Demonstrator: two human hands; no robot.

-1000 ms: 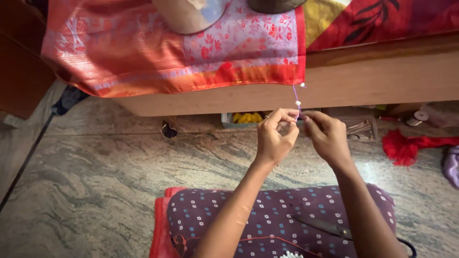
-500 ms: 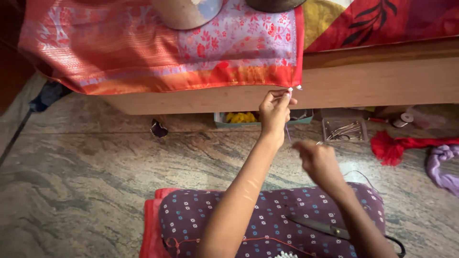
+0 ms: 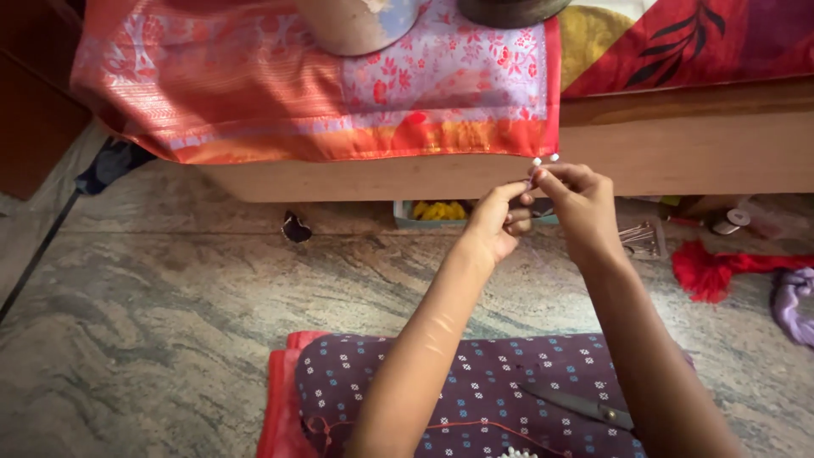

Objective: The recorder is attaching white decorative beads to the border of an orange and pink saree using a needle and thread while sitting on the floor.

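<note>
Hands meet just below the corner of an orange-bordered sari cloth (image 3: 339,102) draped over a wooden bed: the left hand (image 3: 496,222) and right hand (image 3: 577,199) both pinch closed on small white beads (image 3: 543,159) at its hem, above a purple dotted cushion (image 3: 475,390).

The top edge cuts off two pots (image 3: 360,24) on the cloth (image 3: 254,93). What the fingers (image 3: 543,180) pinch is too small to tell.
</note>
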